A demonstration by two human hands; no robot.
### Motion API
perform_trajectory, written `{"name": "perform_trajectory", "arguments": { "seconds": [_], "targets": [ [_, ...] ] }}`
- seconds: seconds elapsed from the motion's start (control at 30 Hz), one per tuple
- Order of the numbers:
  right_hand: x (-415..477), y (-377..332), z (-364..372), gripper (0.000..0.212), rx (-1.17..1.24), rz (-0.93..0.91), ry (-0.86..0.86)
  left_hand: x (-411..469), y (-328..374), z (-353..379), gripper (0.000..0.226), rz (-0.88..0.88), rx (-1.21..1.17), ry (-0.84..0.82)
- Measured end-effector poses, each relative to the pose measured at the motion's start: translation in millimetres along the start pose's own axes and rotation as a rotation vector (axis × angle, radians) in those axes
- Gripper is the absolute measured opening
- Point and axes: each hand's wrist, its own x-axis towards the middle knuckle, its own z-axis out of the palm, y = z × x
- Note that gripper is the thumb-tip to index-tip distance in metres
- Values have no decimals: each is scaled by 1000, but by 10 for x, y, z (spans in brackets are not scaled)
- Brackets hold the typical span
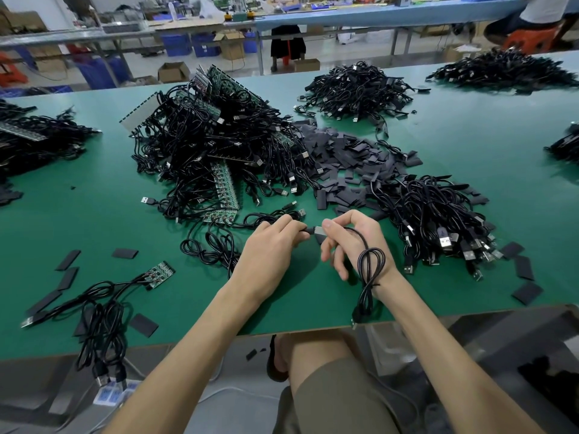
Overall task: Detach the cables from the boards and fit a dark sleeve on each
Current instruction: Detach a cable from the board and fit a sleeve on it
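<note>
On the green worktop (94, 214), a small board (158, 274) with cables attached lies near left. A heap of boards and cables (219, 145) sits behind. The left hand (269, 245) pinches a dark piece. The right hand (351, 242) pinches the grey end of a cable (369, 267), whose coil hangs at the wrist. Loose sleeves (351, 161) lie behind.

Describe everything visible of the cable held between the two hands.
A thin black cable, rubbery-looking. One end, tipped with a small grey piece, is pinched between the left hand and the right hand above the green table. It arcs over the back of the right hand, gathers into a tied coil by the wrist, and its plug hangs at the table's edge.
</note>
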Motion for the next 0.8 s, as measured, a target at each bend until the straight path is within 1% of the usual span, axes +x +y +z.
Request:
{"name": "perform_trajectory", "arguments": {
  "seconds": [0.2, 0.3, 0.33, 0.47, 0.6, 0.8],
  "targets": [
    [-1, 22, -7, 21, -22, -7, -35, -3, -11, 20, 21, 17, 43, 46],
    [1, 25, -10, 20, -45, 1, -58, -17, -50, 36, 14, 17, 3, 20],
    [2, 26, -10, 20, -48, 9, -65, -24, -64, 43, 15, 22, -14, 2],
    [4, 27, -15, 21, -54, 18, -79, -29, -106, 67, 31, 61, -61, -43],
    [14, 36, -19, 20, -46, 0, -59, -29, -106, 68, 32, 81, -192, -70],
    [31, 75, -32, 22, -53, -24, -19, -30, -151, 125, 39, 82, -210, -81]
  ]
}}
